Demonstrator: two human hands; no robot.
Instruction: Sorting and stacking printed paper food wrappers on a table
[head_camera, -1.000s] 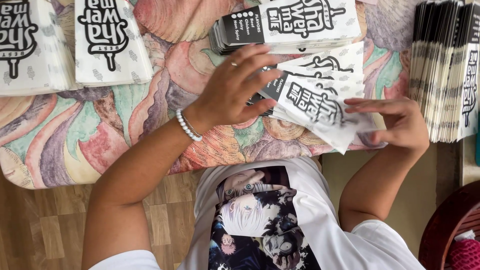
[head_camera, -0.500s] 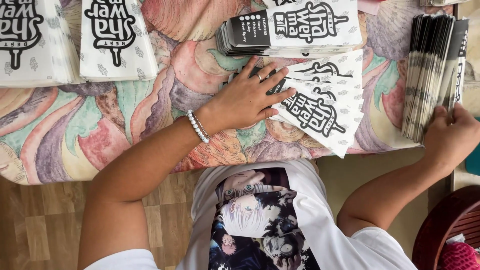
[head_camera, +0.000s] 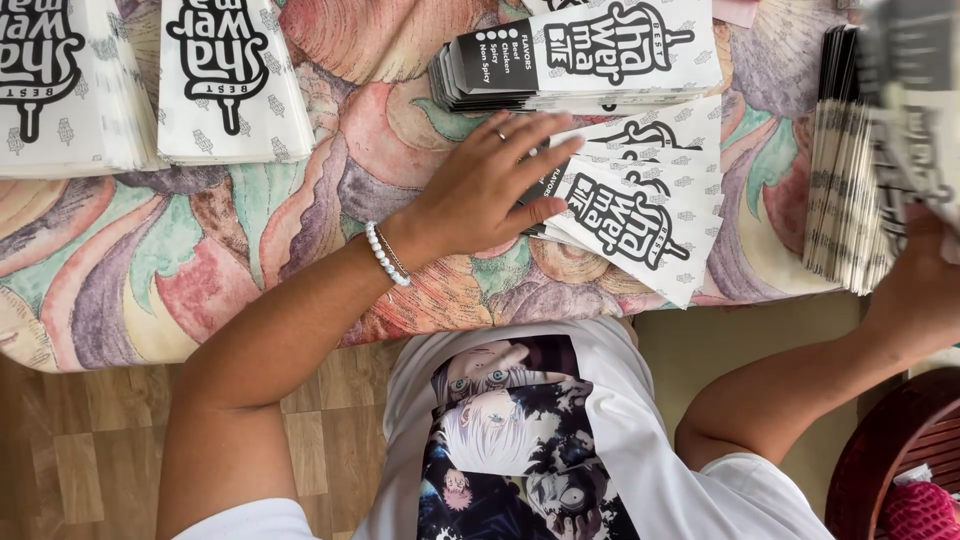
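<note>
**Paper sleeves under one hand, stack at the other**

White printed paper sleeves (head_camera: 640, 215) lie fanned near the front edge of the surface (head_camera: 250, 270), w/ the left hand (head_camera: 490, 185) flat on them, fingers spread, ring and bead bracelet showing. Right hand (head_camera: 915, 290) sits at the far right edge, blurred; grip can't be told, but it's touching an upright stack of flat sleeves (head_camera: 845, 160). Beyond: black-and-white bundle (head_camera: 580, 55) just behind the fan; two more piles (head_camera: 230, 80) far left.
</note>
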